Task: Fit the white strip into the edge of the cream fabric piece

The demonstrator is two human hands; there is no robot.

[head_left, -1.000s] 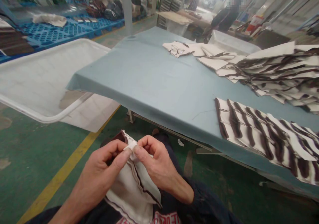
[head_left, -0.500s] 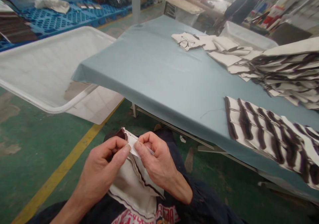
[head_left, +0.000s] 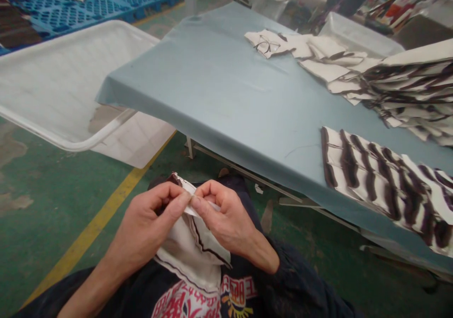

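A white fabric piece with dark brown edging [head_left: 187, 249] hangs over my lap, its top edge pinched between both hands. My left hand [head_left: 150, 221] grips that edge with thumb and forefinger. Right beside it, my right hand [head_left: 226, 219] pinches the same edge, the fingertips of both hands nearly touching. A corner of the piece with brown lining sticks up beyond my fingers. What lies exactly between the fingertips is hidden.
A table with a blue-grey cover [head_left: 198, 87] stands ahead. On its right lie a row of folded white-and-brown pieces [head_left: 375, 171] and a bigger stack [head_left: 417, 82]. Eyeglasses [head_left: 267, 45] rest on fabric at the back. A white plastic tub [head_left: 67, 143] stands left, near blue pallets [head_left: 71, 13].
My left hand has moved right along the edge, closing the gap to my right hand. The view has tipped down slightly, so the table sits higher.
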